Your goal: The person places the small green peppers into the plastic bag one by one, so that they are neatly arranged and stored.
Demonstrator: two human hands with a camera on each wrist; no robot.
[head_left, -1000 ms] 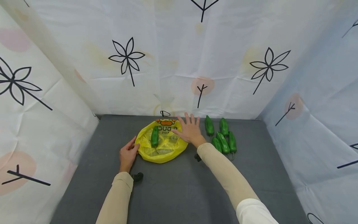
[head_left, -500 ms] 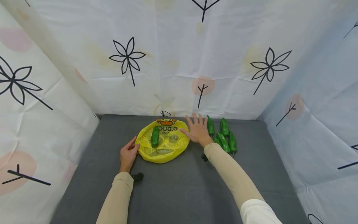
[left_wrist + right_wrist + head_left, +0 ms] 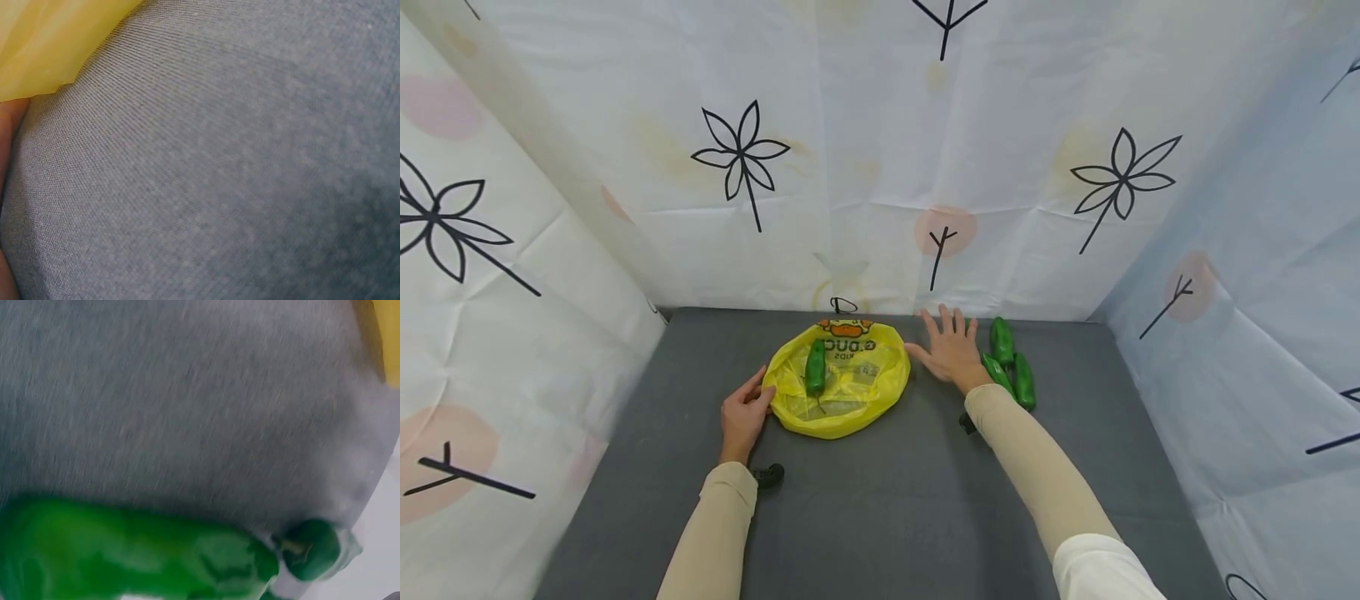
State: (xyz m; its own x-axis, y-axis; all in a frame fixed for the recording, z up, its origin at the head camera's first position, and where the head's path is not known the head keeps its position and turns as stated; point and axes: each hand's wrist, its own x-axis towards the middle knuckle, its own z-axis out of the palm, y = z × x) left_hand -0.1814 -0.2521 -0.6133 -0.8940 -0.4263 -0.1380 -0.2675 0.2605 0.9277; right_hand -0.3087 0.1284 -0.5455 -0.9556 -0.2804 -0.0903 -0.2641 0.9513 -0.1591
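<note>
A yellow plastic bag [image 3: 831, 427] with printed lettering sits on the table, its mouth spread wide. One green pepper [image 3: 816, 367] lies inside it. My left hand [image 3: 745, 418] pinches the bag's left rim, thumb over the edge. To the right of the bag, my right hand [image 3: 951, 352] is spread with straight fingers and holds nothing. It hangs over a group of green peppers, covering some of them; one pepper [image 3: 1001, 340] and another pepper [image 3: 1024, 383] show beyond it. In the right wrist view a large pepper [image 3: 137, 550] lies close below the hand.
A dark grey cloth [image 3: 850, 525] covers the table. White patterned fabric [image 3: 865, 167] hangs behind it and along both sides. A black strap end [image 3: 769, 476] sticks out by the left wrist.
My right hand has moved right, away from the bag's right rim and over the peppers, with fingers spread throughout. The left hand and the bag have stayed about where they were.
</note>
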